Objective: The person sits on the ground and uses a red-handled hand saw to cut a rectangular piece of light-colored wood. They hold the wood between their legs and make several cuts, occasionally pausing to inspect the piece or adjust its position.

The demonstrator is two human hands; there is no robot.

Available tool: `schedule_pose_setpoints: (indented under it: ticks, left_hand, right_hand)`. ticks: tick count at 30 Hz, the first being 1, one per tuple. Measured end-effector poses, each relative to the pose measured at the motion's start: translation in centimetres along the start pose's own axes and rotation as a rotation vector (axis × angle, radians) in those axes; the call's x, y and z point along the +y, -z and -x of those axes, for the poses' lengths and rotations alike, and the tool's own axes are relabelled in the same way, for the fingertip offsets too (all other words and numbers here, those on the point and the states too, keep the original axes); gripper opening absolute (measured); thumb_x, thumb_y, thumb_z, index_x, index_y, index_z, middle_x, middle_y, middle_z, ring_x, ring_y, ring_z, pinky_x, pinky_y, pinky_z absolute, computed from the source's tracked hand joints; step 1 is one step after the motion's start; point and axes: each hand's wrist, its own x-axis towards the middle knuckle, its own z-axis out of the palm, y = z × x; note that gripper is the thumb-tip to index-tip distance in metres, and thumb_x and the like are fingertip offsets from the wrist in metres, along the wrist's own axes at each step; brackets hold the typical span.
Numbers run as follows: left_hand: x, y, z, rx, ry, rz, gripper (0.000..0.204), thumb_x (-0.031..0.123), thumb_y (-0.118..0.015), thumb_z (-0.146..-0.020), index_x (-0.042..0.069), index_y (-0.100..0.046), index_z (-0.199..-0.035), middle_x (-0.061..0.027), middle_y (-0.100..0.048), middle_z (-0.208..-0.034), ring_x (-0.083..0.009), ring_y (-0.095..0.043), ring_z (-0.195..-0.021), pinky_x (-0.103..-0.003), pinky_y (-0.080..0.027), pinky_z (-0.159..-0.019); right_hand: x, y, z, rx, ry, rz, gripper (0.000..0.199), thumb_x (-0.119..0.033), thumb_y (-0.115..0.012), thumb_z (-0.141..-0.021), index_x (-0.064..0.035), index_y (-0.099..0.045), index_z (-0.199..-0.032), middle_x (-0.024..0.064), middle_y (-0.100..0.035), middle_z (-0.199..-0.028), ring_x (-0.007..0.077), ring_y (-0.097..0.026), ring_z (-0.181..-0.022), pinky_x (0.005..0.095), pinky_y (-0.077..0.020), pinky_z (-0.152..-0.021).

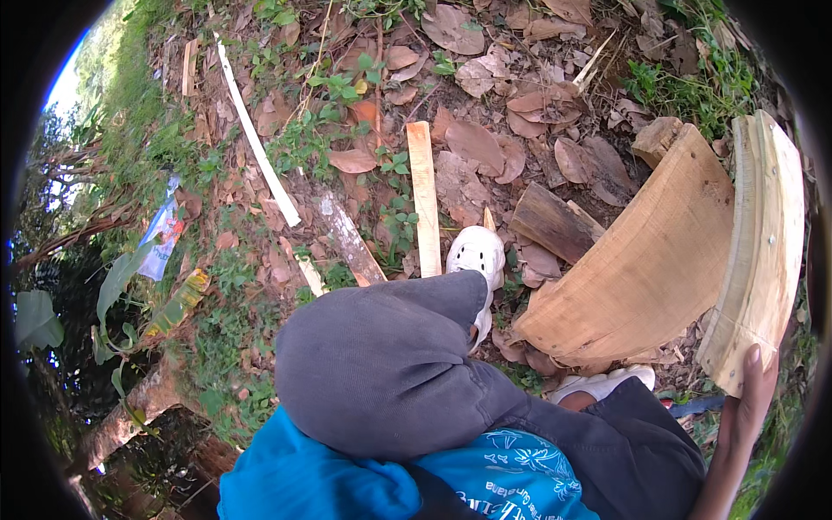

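One curved wooden board (763,251) stands on edge in our grasp, its long axis running up and away from our right hand (745,416), whose fingers (752,360) clasp its lower end. Just left of them a broader curved slab (646,269) leans against it. Our left hand is out of sight; farther left lie a white shoe (477,256) and a pale slat (424,195).

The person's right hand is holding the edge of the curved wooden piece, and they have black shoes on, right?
Not quite. The shoes are white, not black: one white shoe pokes out past the raised knee, another shows below the big wooden slab. The rest holds: the right hand grips the lower edge of the pale curved wooden piece. The head view shows it.
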Motion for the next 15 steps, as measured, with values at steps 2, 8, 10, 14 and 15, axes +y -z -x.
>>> schedule_pose_setpoints:
  ticks: [2,8,10,14,15]
  left_hand:
    - [0.6,-0.1,-0.8,-0.003,-0.013,-0.028,0.08,0.038,-0.079,-0.085,-0.007,-0.038,-0.136,-0.0286,-0.059,-0.133,-0.0384,-0.058,-0.125,-0.049,-0.046,-0.102]
    - [3.6,-0.9,-5.5,-0.015,-0.083,-0.168,0.077,0.037,-0.079,-0.085,-0.006,-0.04,-0.136,-0.0282,-0.059,-0.133,-0.0385,-0.058,-0.125,-0.048,-0.046,-0.101]
    - [3.6,-2.0,-6.6,-0.007,-0.092,-0.187,0.076,0.036,-0.079,-0.085,-0.006,-0.04,-0.135,-0.0281,-0.06,-0.132,-0.0385,-0.059,-0.124,-0.048,-0.046,-0.101]
    - [5.0,-2.1,-9.0,-0.03,-0.132,-0.259,0.075,0.036,-0.078,-0.085,-0.006,-0.041,-0.135,-0.0278,-0.06,-0.132,-0.0385,-0.059,-0.124,-0.048,-0.047,-0.1]
    - [5.2,-2.3,-9.4,-0.034,-0.137,-0.272,0.074,0.036,-0.078,-0.085,-0.006,-0.042,-0.135,-0.0277,-0.06,-0.132,-0.0385,-0.059,-0.124,-0.048,-0.047,-0.1]
  right_hand:
    - [-0.1,-0.1,0.5,-0.005,0.015,0.01,0.075,-0.04,-0.07,-0.097,0.0031,-0.039,-0.151,0.0155,-0.055,-0.143,0.0226,-0.055,-0.13,0.0363,-0.0422,-0.111]
    - [-0.2,0.2,0.6,-0.024,0.016,0.026,0.074,-0.04,-0.068,-0.099,0.0056,-0.039,-0.149,0.0162,-0.057,-0.14,0.0211,-0.058,-0.126,0.0355,-0.045,-0.109]
    - [-1.2,-0.6,0.4,-0.055,-0.002,0.061,0.071,-0.039,-0.067,-0.101,0.0054,-0.04,-0.148,0.0156,-0.058,-0.138,0.0195,-0.059,-0.125,0.0351,-0.0453,-0.109]
    - [-1.8,-0.6,1.3,-0.053,-0.055,0.088,0.068,-0.039,-0.065,-0.102,0.0041,-0.041,-0.148,0.0141,-0.058,-0.139,0.0182,-0.059,-0.126,0.0345,-0.0463,-0.108]
    - [-1.8,-0.5,1.6,-0.055,-0.065,0.089,0.067,-0.039,-0.065,-0.102,0.0037,-0.041,-0.148,0.0138,-0.058,-0.139,0.0182,-0.059,-0.126,0.0346,-0.0467,-0.108]
